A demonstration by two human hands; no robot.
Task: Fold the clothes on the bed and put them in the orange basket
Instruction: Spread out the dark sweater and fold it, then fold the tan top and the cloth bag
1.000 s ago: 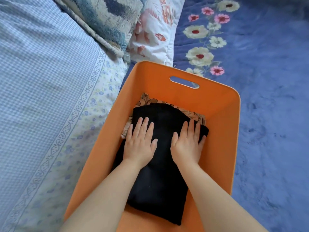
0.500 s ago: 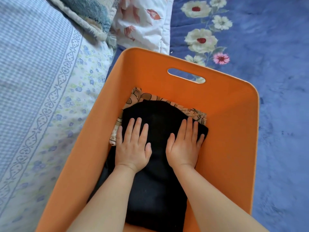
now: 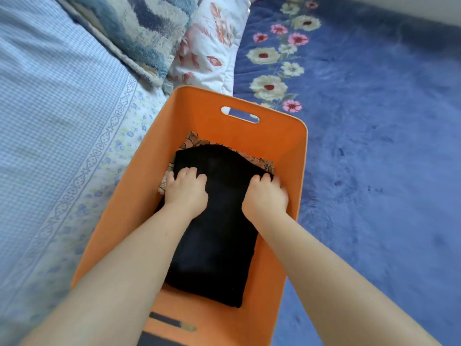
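The orange basket [image 3: 296, 156] stands on the bed in the head view, with handle slots in its far and near walls. Inside it a folded black garment [image 3: 214, 245] lies on top of a folded tan patterned cloth [image 3: 197, 142], of which only the far and left edges show. My left hand [image 3: 187, 191] sits on the garment's left side with its fingers curled into the cloth. My right hand [image 3: 267, 196] does the same at the garment's right edge, close to the basket's right wall.
A blue checked sheet [image 3: 50, 121] with a flowered border covers the bed on the left. A blue and white tufted pillow [image 3: 139, 28] and a white floral pillow [image 3: 212, 46] lie beyond the basket. A blue fleece blanket [image 3: 374, 146] with flowers spreads to the right.
Both hands lay flat on the black garment before. Their fingers have now curled into the cloth and the hands have moved apart toward its left and right edges.
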